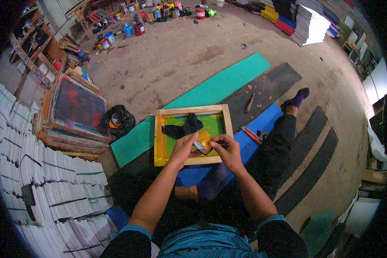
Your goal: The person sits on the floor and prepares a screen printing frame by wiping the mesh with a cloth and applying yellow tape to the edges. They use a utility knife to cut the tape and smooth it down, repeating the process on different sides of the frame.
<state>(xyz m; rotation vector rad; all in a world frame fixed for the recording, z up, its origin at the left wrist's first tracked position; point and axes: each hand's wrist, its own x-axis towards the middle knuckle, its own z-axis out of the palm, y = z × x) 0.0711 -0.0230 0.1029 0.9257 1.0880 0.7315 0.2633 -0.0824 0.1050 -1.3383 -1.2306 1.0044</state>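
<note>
**Concrete floor with mats, frames and stacks**

Bare concrete floor (189,56). On it: long green mat (219,86), dark mat (271,86), blue mat (262,124), more dark strips (314,163) at right. Stacked wooden screen frames (75,114) left, white sheet stacks (51,189) lower left, paint cans (129,30) far back.

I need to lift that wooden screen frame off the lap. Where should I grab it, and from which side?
Probably grip the wooden screen frame by its bare far rail, coming from beyond it. The near rail is under the left hand and right hand, which hold a roll of tape, and a black rag lies on the mesh.
</note>
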